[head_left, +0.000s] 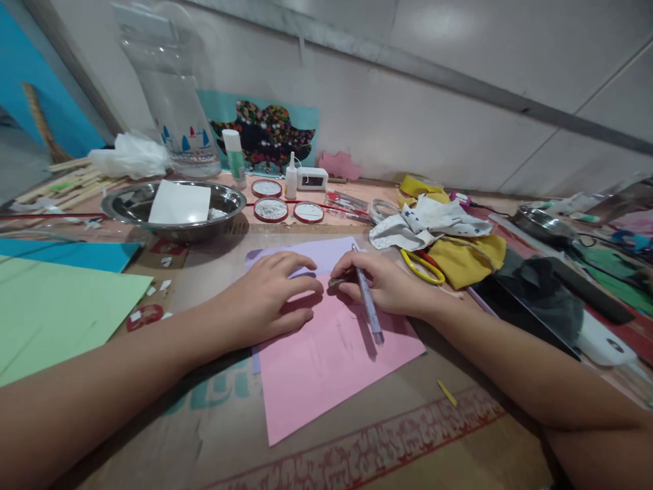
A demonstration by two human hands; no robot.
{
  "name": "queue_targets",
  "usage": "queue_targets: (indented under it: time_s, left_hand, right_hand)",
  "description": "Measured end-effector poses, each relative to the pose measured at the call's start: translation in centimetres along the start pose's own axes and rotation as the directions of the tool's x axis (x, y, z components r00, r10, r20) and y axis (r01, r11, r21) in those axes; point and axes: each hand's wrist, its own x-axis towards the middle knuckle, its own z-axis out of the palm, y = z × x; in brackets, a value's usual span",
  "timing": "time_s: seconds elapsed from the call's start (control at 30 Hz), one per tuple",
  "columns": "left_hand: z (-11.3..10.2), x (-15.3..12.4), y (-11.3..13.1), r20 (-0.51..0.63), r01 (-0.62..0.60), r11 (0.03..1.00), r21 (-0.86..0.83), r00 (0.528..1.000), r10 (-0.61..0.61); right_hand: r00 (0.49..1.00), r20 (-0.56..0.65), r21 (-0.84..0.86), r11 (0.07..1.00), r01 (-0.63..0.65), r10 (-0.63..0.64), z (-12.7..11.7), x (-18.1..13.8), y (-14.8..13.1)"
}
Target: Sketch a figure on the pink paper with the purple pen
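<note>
A pink sheet of paper (306, 388) with faint pencil-like marks lies over a lilac sheet (334, 252). My left hand (273, 292) rests palm down on both sheets, fingers spread and holding nothing. Over the upper part of the pink sheet, my right hand (380, 279) is closed. A slim lilac pen (367, 303) is tucked between its fingers, tilted toward me. Thumb and fingertips also pinch a small dark grey piece (334, 282), which looks like an eraser but is partly covered. The fingertips of both hands are close together, slightly apart.
A metal bowl (127, 204) holds a white card (181, 203). Behind are red-rimmed dishes (271, 209), a glue stick (235, 156) and a water jug (178, 116). Yellow-handled scissors (422, 267) and cloth (472, 258) lie right; green paper (56, 306) lies left.
</note>
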Motion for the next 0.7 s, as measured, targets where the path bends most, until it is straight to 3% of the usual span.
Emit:
queue_targets:
  time_s: [0.17, 0.33, 0.7]
  left_hand:
    - [0.0, 0.1, 0.0, 0.03, -0.055, 0.998, -0.035, 0.998, 0.056]
    - [0.1, 0.1, 0.0, 0.037, -0.021, 0.998, -0.056, 0.999, 0.023]
    - [0.2, 0.0, 0.0, 0.04, -0.015, 0.997, -0.073, 0.999, 0.018]
  right_hand:
    - [0.988, 0.05, -0.177, 0.973, 0.151, -0.144, 0.2, -0.2, 0.4]
    - [0.974, 0.146, -0.265, 0.942, 0.206, -0.172, 0.6, -0.5, 0.2]
    - [0.989, 0.063, -0.324, 0.935, 0.147, -0.134, 1.2, -0.3, 0.2]
